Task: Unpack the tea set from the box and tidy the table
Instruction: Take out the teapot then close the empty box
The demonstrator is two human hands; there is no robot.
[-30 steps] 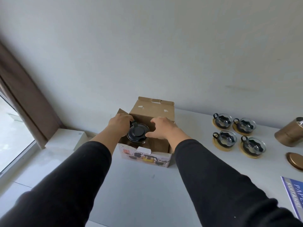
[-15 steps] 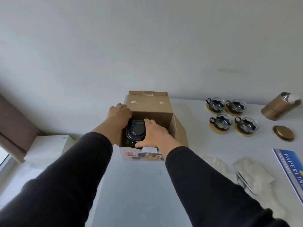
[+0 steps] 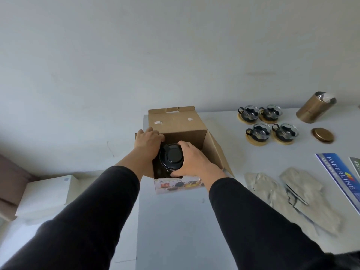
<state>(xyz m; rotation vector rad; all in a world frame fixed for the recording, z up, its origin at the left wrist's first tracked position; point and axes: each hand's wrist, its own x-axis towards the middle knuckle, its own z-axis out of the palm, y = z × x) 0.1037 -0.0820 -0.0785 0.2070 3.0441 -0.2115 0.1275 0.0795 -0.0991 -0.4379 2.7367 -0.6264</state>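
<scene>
An open cardboard box (image 3: 181, 123) stands on the white table (image 3: 175, 221). Inside it sits a teapot with a black lid (image 3: 172, 158). My left hand (image 3: 149, 139) is curled round the pot's left side at the box's left wall. My right hand (image 3: 191, 162) grips the pot's right side, thumb along its near edge. The pot's body is mostly hidden by the box and my hands. Several glass cups (image 3: 259, 131) with black holders sit on wooden coasters at the right.
A brass-coloured canister (image 3: 314, 110) lies tilted at the far right, its round lid (image 3: 322, 135) flat beside it. Crumpled wrapping paper (image 3: 294, 193) and blue paper packs (image 3: 341, 178) lie at the right. A white box (image 3: 46, 191) sits low at the left.
The view has swung right, showing more of the table. My right hand has moved further round the teapot's right side; both hands still hold the pot inside the box.
</scene>
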